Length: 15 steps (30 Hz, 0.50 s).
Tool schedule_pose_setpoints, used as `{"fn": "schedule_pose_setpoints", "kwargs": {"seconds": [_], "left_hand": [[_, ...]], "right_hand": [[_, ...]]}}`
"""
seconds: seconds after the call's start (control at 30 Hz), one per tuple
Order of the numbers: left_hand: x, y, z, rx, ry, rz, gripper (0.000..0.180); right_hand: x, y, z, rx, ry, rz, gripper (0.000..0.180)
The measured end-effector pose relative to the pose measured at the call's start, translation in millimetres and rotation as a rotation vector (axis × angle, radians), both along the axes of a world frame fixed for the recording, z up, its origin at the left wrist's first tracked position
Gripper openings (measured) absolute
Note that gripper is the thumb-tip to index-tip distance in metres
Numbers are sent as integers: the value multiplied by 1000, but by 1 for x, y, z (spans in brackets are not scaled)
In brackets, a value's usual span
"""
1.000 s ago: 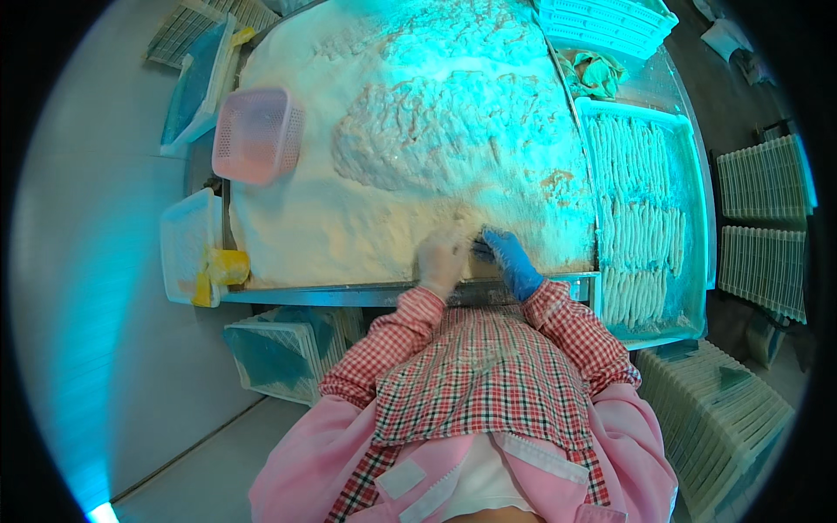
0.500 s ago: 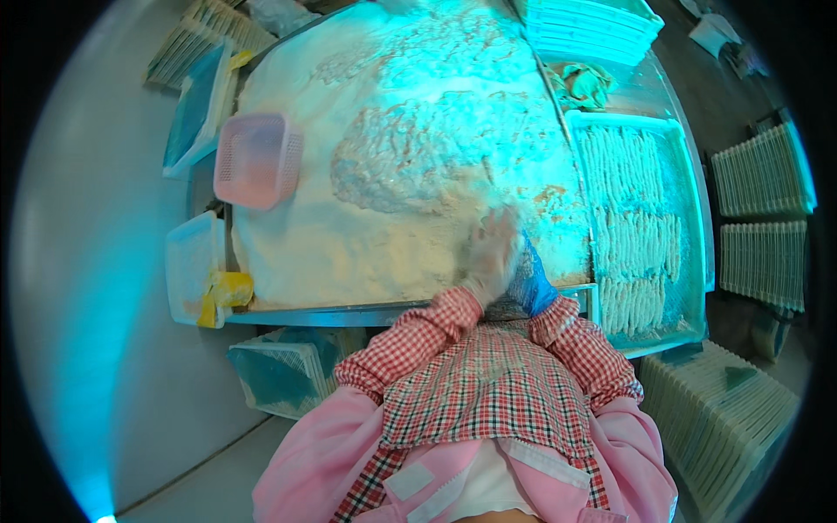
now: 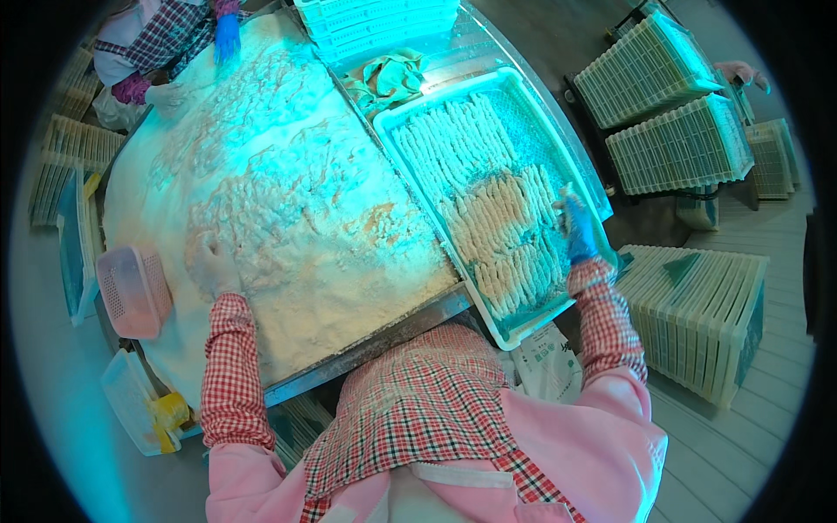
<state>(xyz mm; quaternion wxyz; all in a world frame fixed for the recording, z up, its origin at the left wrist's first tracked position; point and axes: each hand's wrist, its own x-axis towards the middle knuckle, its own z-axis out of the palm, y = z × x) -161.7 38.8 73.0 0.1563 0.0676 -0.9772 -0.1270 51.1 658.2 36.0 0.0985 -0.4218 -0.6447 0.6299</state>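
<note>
My left hand [image 3: 215,267], in a pale floury glove, reaches down onto the white flour [image 3: 323,314] on the table. Its fingers partly blend into the powder and appear apart, with no object visible in them. My right hand [image 3: 577,228] wears a blue glove with flour-whitened fingertips. It is over the right side of a pale tray [image 3: 405,193], beside the end of the middle row of floured strips [image 3: 497,213]. Its fingers look stretched out, and I make out nothing held. Several strips lie side by side in three rows in the tray.
A pink basket [image 3: 132,292] stands at the table's left edge, near a white tub [image 3: 131,401] with yellow tape. Stacked crates [image 3: 375,26] and a crumpled cloth [image 3: 388,78] lie beyond the tray. More racks [image 3: 689,314] stand right. A co-worker's blue-gloved hand [image 3: 227,39] is far left.
My hands, together over the flour's near edge before, have parted. The left went left across the flour, the right moved over the strip tray. My view has turned right, and a co-worker shows.
</note>
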Motion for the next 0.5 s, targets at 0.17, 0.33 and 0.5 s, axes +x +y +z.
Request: {"fn": "schedule_pose_setpoints", "kwargs": {"seconds": [0.17,0.33,0.5], "left_hand": [[-22,-3,-11,-95,-228,55,31],[-44,-27,-37,16,-365,18,27],[-25,-29,-30,315,-250,8,19]], "right_hand": [[-25,90,-61,82,59,200,36],[-14,117,-85,-36,-76,110,37],[16,145,-116,92,-244,184,37]]}}
